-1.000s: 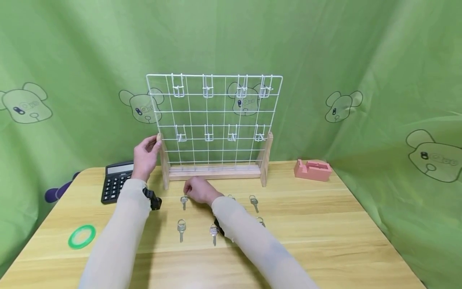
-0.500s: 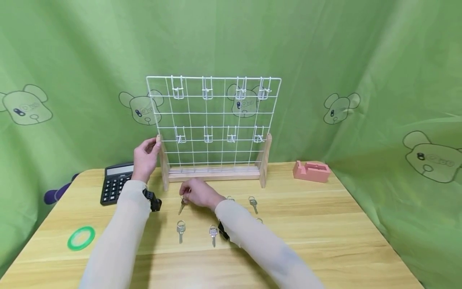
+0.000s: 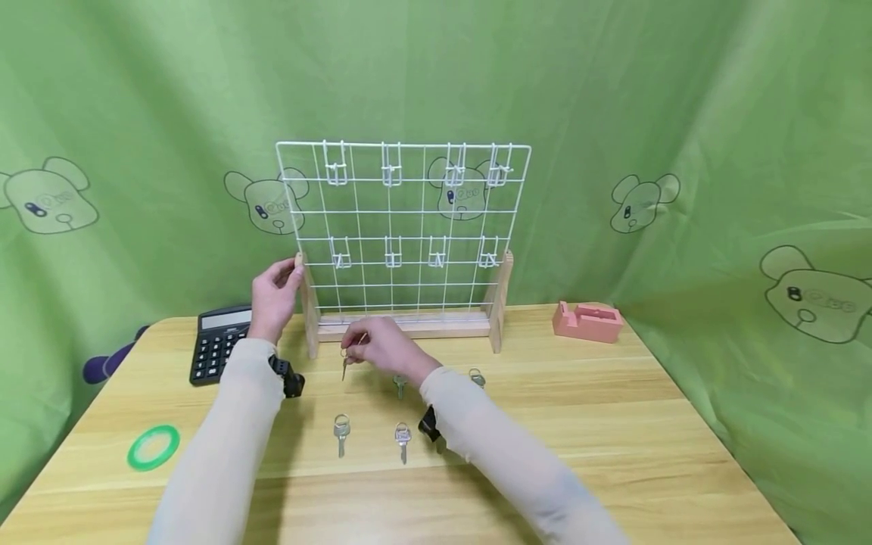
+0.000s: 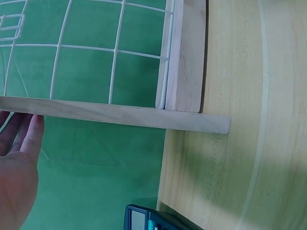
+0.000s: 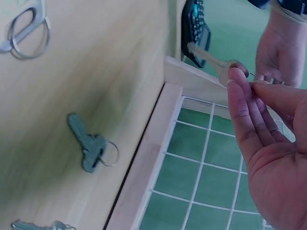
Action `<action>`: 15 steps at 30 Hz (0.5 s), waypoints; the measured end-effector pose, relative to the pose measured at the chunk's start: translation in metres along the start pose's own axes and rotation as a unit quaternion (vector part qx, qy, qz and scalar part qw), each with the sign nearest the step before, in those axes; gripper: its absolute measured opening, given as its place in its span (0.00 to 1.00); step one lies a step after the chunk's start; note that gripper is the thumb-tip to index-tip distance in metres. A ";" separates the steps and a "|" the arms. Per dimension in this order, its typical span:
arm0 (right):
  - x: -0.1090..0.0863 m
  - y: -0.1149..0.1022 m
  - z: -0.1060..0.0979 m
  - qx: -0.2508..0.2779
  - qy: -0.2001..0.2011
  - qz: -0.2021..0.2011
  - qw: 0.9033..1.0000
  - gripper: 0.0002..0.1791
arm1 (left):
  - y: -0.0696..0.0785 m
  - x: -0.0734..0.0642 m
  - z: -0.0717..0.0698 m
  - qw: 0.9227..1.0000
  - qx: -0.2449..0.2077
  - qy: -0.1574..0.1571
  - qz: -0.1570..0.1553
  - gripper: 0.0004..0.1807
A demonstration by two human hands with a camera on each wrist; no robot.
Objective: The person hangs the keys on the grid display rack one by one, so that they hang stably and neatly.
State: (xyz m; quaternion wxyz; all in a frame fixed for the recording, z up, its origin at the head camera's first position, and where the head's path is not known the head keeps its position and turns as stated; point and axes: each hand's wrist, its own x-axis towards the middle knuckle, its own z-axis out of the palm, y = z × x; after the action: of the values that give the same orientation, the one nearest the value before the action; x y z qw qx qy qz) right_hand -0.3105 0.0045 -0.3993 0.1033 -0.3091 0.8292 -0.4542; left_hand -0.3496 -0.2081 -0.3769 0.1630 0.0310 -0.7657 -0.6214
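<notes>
My right hand (image 3: 387, 344) pinches a small metal key (image 3: 345, 366) by its ring, the blade hanging down just above the table. In the right wrist view the held key (image 5: 211, 58) sticks out past the fingertips. My left hand (image 3: 272, 303) holds the top of the left wooden post (image 4: 120, 114) of a white wire grid rack (image 3: 409, 211), with some fingers hidden behind it. Two rows of white wire hooks (image 3: 393, 252) hang on the grid. More keys with rings lie on the table, among them a front-left key (image 3: 341, 437) and another key (image 3: 403, 442) beside it.
A black calculator (image 3: 216, 352) lies left of the rack, partly behind the left arm. A green ring (image 3: 132, 456) is at the front left. The pink tape dispenser (image 3: 587, 323) stands at the back right. Green curtain (image 3: 613, 91) surrounds the wooden table (image 3: 613, 454).
My right hand has taken hold of the back-left key and lifted it off the table toward the rack. The left hand stays on the post.
</notes>
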 end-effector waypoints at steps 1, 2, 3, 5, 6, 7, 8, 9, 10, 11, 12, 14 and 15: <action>-0.001 -0.001 -0.002 0.006 0.000 0.000 1.000 0.05 | 0.000 0.000 0.000 1.000 0.000 0.000 0.000 0.25; -0.001 -0.003 -0.003 0.007 0.002 0.000 1.000 0.05 | 0.001 0.000 0.000 1.000 0.000 0.000 0.000 0.24; -0.002 -0.004 -0.005 0.005 0.003 0.001 1.000 0.05 | 0.001 0.000 0.000 1.000 0.000 0.000 0.000 0.24; -0.002 -0.006 -0.008 0.002 0.006 -0.001 1.000 0.05 | 0.001 0.000 0.000 1.000 0.001 0.000 0.001 0.24; -0.002 -0.007 -0.009 0.001 0.007 -0.002 1.000 0.05 | 0.001 0.000 0.000 1.000 0.001 0.000 0.001 0.24; -0.002 -0.009 -0.011 -0.002 0.009 -0.007 1.000 0.05 | 0.002 0.000 0.000 1.000 0.002 0.000 0.001 0.24; -0.002 -0.010 -0.013 -0.004 0.012 -0.011 1.000 0.05 | 0.002 0.000 0.000 1.000 0.002 0.001 0.001 0.24; -0.003 -0.012 -0.015 -0.003 0.013 -0.015 1.000 0.05 | 0.002 0.000 0.000 1.000 0.002 0.001 0.001 0.24; -0.003 -0.014 -0.016 0.001 0.014 -0.020 1.000 0.05 | 0.002 0.000 0.000 1.000 0.000 0.002 0.000 0.25; -0.003 -0.016 -0.018 0.002 0.015 -0.025 1.000 0.05 | 0.002 0.001 0.000 1.000 0.000 0.003 -0.001 0.25; -0.004 -0.018 -0.020 0.004 0.016 -0.031 0.999 0.05 | 0.002 0.001 0.000 1.000 -0.001 0.003 -0.001 0.25; -0.004 -0.023 -0.023 0.006 0.019 -0.039 0.999 0.06 | 0.002 0.001 0.001 1.000 -0.003 0.004 -0.001 0.25; -0.004 -0.026 -0.025 0.008 0.021 -0.042 0.999 0.06 | 0.002 0.001 0.001 1.000 -0.005 0.004 -0.001 0.25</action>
State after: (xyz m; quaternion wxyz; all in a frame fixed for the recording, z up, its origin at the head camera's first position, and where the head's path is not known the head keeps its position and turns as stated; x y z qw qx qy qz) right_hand -0.3078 0.0143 -0.3645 0.0694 -0.3334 0.8137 -0.4711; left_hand -0.3503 -0.2073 -0.3753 0.1657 0.0342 -0.7620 -0.6252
